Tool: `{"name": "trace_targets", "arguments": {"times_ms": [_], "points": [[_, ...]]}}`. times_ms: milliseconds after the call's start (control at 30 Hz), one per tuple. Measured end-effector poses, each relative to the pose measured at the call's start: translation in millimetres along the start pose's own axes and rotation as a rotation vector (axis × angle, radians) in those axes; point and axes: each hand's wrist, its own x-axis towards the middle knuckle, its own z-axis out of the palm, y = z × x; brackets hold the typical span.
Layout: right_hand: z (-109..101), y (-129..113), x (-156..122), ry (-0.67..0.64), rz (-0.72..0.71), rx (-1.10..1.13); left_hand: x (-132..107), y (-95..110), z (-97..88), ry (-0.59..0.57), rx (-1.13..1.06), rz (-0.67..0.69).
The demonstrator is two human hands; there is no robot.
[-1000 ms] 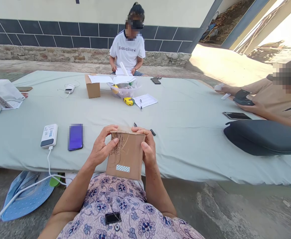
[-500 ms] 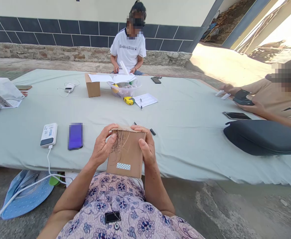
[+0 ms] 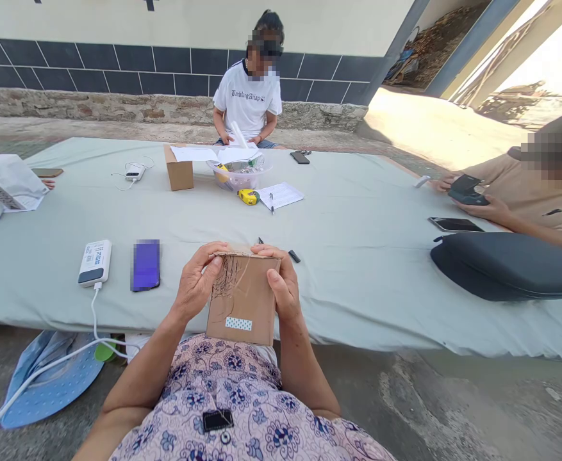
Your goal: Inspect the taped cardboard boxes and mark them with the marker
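A brown cardboard box (image 3: 245, 291) is held upright at the table's near edge, close to my body. Dark scribbled lines mark its upper left, and a small white dotted strip (image 3: 239, 324) sits low on the face toward me. My left hand (image 3: 198, 280) grips the upper left side, thumb on the front, fingers over the top edge. On the upper right side, my right hand (image 3: 283, 282) is closed around it the same way. Just beyond the box lie a black pen (image 3: 261, 241), partly hidden, and a black cap-like piece (image 3: 294, 256).
To the left are a white power bank (image 3: 95, 262) with a cable and a purple-screened phone (image 3: 145, 265). Farther off stand a plastic basin (image 3: 239, 180), a small carton (image 3: 179, 175) and a yellow tape measure (image 3: 248, 196). A black case (image 3: 506, 266) lies right. Other people sit around the table.
My hands and the box stay nearly in place, both hands still gripping it. The person at right has drawn a hand in toward the dark device. The view has tilted slightly.
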Motion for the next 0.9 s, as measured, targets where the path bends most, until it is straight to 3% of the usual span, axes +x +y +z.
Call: {"name": "trace_targets", "arguments": {"times_ms": [167, 333, 433, 567, 633, 700, 767, 900], "points": [[2.0, 2.0, 0.5, 0.019, 0.008, 0.036, 0.5, -1.6, -0.6, -0.022, 0.012, 0.002], [3.1, 4.5, 2.0, 0.066, 0.071, 0.041, -2.2, -4.9, -2.0, -0.046, 0.017, -0.142], [4.7, 3.2, 3.2, 0.103, 0.111, 0.023, -3.8, -5.2, -5.1, -0.011, 0.001, -0.144], [9.7, 1.5, 8.0, 0.193, 0.125, -0.08, -10.3, 0.8, -8.7, 0.145, 0.084, 0.011], [11.9, 2.1, 11.4, 0.244, 0.12, -0.137, -16.8, 8.3, -9.6, 0.273, 0.174, 0.19], [12.9, 3.7, 14.4, 0.285, 0.119, -0.187, -24.7, 19.1, -10.7, 0.318, 0.208, 0.377], [12.8, 5.8, 16.2, 0.305, 0.126, -0.221, -32.3, 32.1, -11.9, 0.187, 0.2, 0.502], [10.7, 9.7, 16.1, 0.313, 0.137, -0.253, -39.3, 53.0, -12.8, -0.361, 0.297, 0.566]]}}
